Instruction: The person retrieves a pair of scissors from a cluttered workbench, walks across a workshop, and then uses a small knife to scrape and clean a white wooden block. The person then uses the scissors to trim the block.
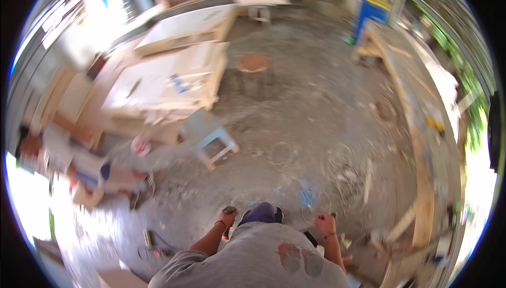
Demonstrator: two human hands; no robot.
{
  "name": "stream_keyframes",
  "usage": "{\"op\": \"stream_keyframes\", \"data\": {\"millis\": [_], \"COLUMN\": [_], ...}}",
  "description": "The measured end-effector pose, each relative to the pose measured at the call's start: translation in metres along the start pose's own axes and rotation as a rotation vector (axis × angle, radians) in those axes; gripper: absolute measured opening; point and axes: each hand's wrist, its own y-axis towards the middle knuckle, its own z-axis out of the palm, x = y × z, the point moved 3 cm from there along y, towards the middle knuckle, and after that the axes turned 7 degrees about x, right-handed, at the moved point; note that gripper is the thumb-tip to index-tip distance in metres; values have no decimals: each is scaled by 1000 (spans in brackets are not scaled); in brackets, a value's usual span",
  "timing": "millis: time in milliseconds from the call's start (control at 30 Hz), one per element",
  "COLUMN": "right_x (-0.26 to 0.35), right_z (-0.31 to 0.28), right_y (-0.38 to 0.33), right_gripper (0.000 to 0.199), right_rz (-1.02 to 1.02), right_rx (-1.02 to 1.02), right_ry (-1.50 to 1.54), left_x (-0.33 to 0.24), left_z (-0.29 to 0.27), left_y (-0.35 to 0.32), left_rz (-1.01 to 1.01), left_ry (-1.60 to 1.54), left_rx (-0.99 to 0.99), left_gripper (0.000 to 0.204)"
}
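A grey, scuffed concrete floor (311, 108) spreads between broad, flat, pale wooden panels (150, 74) on the left and a long, rough brown wooden workbench (416, 103) on the right. Between them are a round, brown-topped stool (253, 63) and a pale blue stool (200, 128) with a flat seat. Glaring daylight fills a whitened opening (103, 6) at upper left, and blurred green foliage (476, 122) shows beyond the right side.

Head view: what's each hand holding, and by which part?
Left hand: seemingly a tool, red-and-black end below the fist; gripped part hidden. Right hand: too blurred to tell.
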Motion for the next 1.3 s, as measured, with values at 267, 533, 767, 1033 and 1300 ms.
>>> {"op": "stream_keyframes", "data": {"millis": [267,533,767,1033,1300], "right_x": [83,84,115,79,25], "right_z": [-94,-222,-343,-460,-685], "right_y": [5,35,42,66,51], "right_gripper": [22,25,20,29,48], "right_rz": [-67,-124,-131,-141,125], "right_rx": [-60,-135,-262,-554,-1289], "right_ry": [598,728,575,349,33], "left_x": [-264,-445,-558,-585,-616], "left_z": [190,442,588,712,827], "left_y": [53,18,-53,-18,105], "left_rz": [323,347,337,319,685], "left_ry": [-88,-95,197,318,808], "left_rx": [579,1028,1250,1205,710], "left_gripper": [24,35,34,30,40]}}
